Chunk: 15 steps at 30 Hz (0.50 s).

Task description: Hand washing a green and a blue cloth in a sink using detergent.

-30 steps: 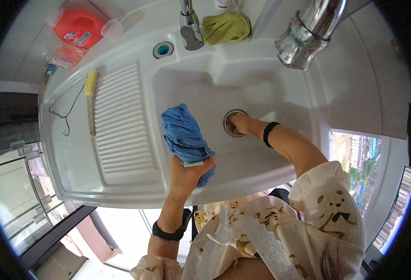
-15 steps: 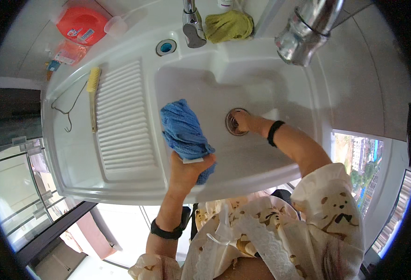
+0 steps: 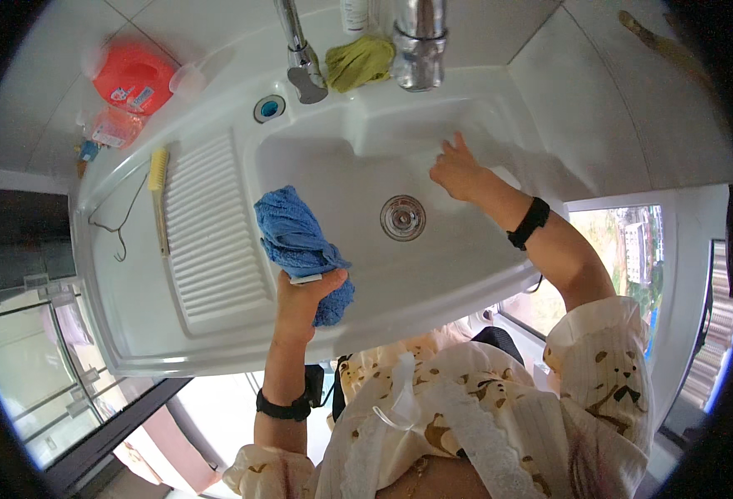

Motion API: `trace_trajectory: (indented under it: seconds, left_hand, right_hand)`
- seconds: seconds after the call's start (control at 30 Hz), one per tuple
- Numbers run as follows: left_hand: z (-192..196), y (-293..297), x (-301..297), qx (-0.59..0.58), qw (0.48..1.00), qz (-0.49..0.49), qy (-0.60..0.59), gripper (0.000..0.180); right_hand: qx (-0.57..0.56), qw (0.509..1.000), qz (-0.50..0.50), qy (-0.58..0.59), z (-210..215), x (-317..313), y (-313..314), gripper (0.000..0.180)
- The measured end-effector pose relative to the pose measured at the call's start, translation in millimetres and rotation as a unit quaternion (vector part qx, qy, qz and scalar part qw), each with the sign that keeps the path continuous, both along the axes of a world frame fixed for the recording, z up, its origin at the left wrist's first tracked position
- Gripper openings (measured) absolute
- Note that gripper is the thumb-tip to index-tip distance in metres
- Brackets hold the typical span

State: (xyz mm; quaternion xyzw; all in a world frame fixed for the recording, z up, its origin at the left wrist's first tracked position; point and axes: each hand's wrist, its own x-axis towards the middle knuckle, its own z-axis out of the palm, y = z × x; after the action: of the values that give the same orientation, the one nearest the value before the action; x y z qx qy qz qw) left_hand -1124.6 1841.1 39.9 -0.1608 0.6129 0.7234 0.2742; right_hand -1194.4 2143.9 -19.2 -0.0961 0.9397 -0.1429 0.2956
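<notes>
Your left hand (image 3: 307, 293) was clamped on the blue cloth (image 3: 296, 241), fingers wrapped round its lower end, at the sink's near rim between the ribbed drainboard (image 3: 212, 224) and the basin (image 3: 400, 166); the cloth hung bunched over that inner edge, its upper part lying on the basin's left slope; grip and spot matched the frames from a second before, so the cloth hadn't travelled.

What changed was your right hand (image 3: 458, 170); a second earlier its fingertips sat at the drain strainer (image 3: 402, 218) in the basin floor; by now it had lifted off and moved to the basin's far-right wall, fingers spread, empty, palm toward the white surface, apparently touching it, though I can't confirm contact; the strainer sat uncovered and seated in its hole; my read: the work at the drain was over and attention had shifted to the basin wall, with the cloth held ready but not yet wiping there.

Further out: black band on each wrist; two chrome taps at the far rim, one slim (image 3: 300, 58), one thick (image 3: 419, 46), with a yellow-green rag (image 3: 358, 62) bunched between them; blue-ringed overflow hole (image 3: 268, 108) at the drainboard's far corner; yellow-handled brush (image 3: 159, 195) and a wire hook (image 3: 117, 229) along the sink's left edge; red tub (image 3: 132, 76) on the counter past the far-left corner.
</notes>
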Motion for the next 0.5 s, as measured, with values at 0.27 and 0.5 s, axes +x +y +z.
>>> trace_trajectory:
  seconds: [0.27,0.5]
  left_hand:
    - [2.3,-18.9,6.7,0.089,0.996,0.011,-0.013,0.028]
    - [3.0,-31.1,4.6,0.122,0.992,0.011,0.013,0.035]
  right_hand:
    - [-0.411,0.899,-0.145,0.028,151.1,41.0,-26.1,0.037]
    - [-0.146,0.94,-0.249,0.181,90.4,71.3,-33.5,0.034]
